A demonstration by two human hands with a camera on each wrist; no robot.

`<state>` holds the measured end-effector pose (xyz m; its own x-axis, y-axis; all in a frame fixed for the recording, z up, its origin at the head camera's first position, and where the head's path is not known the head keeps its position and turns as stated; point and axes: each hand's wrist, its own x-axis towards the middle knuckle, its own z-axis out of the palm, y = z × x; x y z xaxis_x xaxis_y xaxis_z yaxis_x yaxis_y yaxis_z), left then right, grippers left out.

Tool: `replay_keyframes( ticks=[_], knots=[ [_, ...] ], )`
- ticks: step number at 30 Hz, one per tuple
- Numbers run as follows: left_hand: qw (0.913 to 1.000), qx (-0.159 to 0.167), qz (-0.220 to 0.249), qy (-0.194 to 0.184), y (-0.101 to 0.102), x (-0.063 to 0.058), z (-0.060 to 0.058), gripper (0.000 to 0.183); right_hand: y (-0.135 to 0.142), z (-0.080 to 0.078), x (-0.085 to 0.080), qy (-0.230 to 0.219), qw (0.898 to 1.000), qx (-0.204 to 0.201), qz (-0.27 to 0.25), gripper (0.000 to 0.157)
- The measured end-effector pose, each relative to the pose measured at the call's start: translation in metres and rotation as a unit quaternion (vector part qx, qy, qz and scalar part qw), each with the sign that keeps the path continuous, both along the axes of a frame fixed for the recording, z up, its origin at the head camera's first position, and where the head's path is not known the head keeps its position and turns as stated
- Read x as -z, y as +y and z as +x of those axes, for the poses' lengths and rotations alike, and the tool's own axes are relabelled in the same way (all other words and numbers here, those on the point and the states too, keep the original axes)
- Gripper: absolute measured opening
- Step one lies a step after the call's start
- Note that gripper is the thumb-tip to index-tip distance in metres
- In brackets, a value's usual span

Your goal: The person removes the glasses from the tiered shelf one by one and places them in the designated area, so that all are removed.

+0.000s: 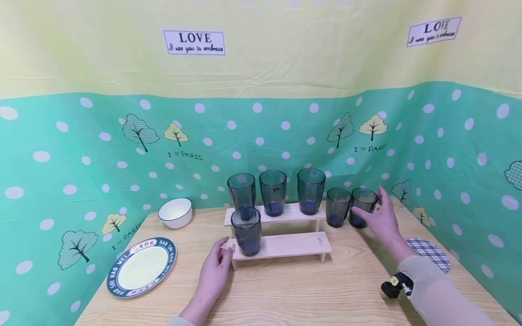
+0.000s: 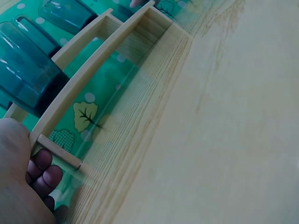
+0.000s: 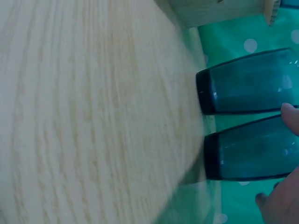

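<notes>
My left hand [image 1: 217,266] is at the left end of the lower wooden shelf [image 1: 285,244], its fingers [image 2: 44,175] loosely curled beside the shelf's leg. A dark tinted glass [image 1: 247,233] stands upright on that shelf, close to this hand. At the right, my right hand [image 1: 381,222] is spread around another tinted glass [image 1: 363,209] standing on the table. Its thumb overlaps the glass's side, while the fingers show a small gap on the other side in the right wrist view. A similar glass [image 3: 247,84] stands just left of that one.
Three taller glasses, including one in the middle [image 1: 273,192], stand on the upper shelf [image 1: 291,210] behind. On the table's left are a white bowl [image 1: 176,217] and a blue-rimmed plate [image 1: 169,267]. A checked cloth [image 1: 430,253] lies at the right, beneath the right forearm's side. Patterned curtain [image 1: 261,122] surrounds the table.
</notes>
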<state>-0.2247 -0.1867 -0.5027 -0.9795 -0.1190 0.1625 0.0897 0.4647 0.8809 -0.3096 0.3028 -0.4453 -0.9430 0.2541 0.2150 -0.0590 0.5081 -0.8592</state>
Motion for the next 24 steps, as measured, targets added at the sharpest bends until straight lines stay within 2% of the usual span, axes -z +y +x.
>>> replay_keyframes(
  ticks=[9, 15, 24],
  knots=[
    [1.0, -0.002, 0.002, -0.003, 0.0, 0.0, 0.0, 0.046, -0.013, 0.021, -0.024, 0.059, 0.998, 0.002, 0.034, 0.121],
    [1.0, -0.003, 0.001, 0.003, 0.0, 0.0, 0.001, 0.046, -0.036, 0.043, -0.043, 0.102, 0.994, -0.004, 0.045, 0.111],
    [0.9999, -0.003, 0.007, 0.009, 0.002, -0.003, 0.003, 0.046, -0.072, 0.069, -0.058, 0.137, 0.99, -0.023, 0.039, 0.102]
  ],
)
